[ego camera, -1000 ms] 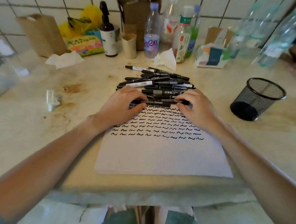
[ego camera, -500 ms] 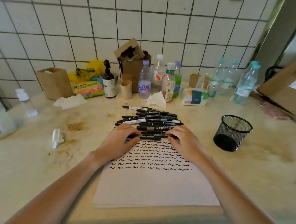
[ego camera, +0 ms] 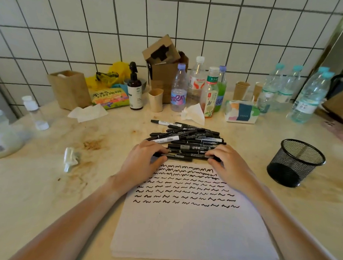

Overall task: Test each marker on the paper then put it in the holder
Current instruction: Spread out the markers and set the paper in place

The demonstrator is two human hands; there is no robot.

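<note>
A pile of several black markers [ego camera: 188, 137] lies on the counter beyond a white sheet of paper [ego camera: 194, 233] whose top half carries rows of black squiggles. My left hand [ego camera: 140, 165] and my right hand [ego camera: 229, 167] rest at the near edge of the pile. Between them they pinch the two ends of the nearest black marker [ego camera: 182, 156], which lies crosswise just above the paper. The black mesh holder [ego camera: 296, 163] stands to the right, apart from both hands, and looks empty.
Bottles [ego camera: 179, 89], a spray bottle [ego camera: 136, 87], paper cups [ego camera: 155, 100], a cardboard box [ego camera: 165, 67], a tissue pack [ego camera: 241, 112] and crumpled tissues [ego camera: 193, 113] line the tiled back wall. A crumpled wrapper [ego camera: 70, 159] lies left, near brown stains [ego camera: 92, 144].
The camera has tilted up, so the wall and back clutter show more. Both hands stay on the ends of the nearest marker at the pile's edge.
</note>
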